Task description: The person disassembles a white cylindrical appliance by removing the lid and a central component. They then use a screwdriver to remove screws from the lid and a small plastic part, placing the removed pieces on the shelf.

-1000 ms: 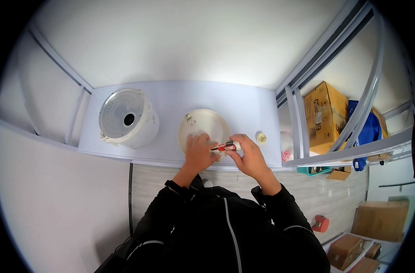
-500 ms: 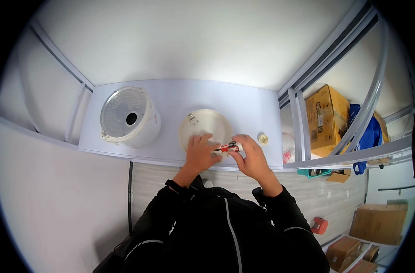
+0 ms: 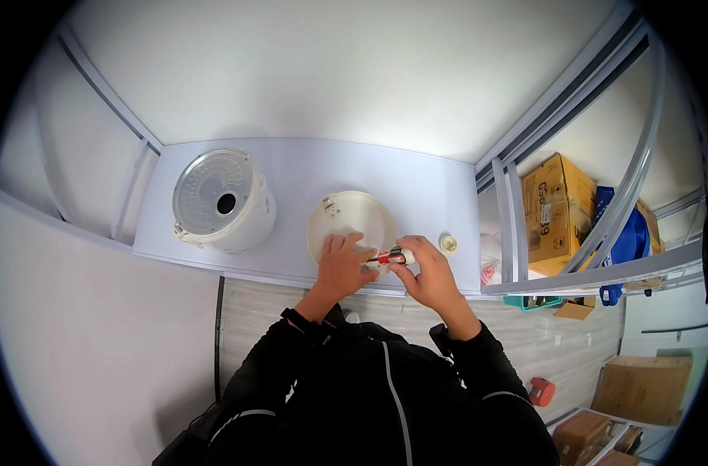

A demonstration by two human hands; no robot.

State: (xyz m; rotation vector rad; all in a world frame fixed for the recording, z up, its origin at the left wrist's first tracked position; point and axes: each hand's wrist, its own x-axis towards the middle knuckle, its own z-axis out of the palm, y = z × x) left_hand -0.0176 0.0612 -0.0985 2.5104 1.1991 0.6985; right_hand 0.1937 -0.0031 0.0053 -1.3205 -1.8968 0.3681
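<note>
A cream-white round lid [image 3: 369, 217] lies on the table with its rim near the front edge. A small metal bracket [image 3: 328, 205] sits at its far left. My left hand [image 3: 341, 266] rests on the lid's near left part, fingers spread and thumb apart. My right hand [image 3: 430, 273] grips a red, black and white screwdriver [image 3: 393, 256] by the back of its handle. The screwdriver lies almost level, its tip pointing left to the gap between my left thumb and forefinger. What the tip touches there is too small to make out.
A white drum-shaped pot [image 3: 249, 217] with a grey perforated top and a dark round hole stands at the left of the table [image 3: 292, 171]. Right of my hands lies a small yellowish round part [image 3: 448, 244]. Beyond the frame rails are a cardboard box [image 3: 556, 210] and a blue bag [image 3: 629, 237].
</note>
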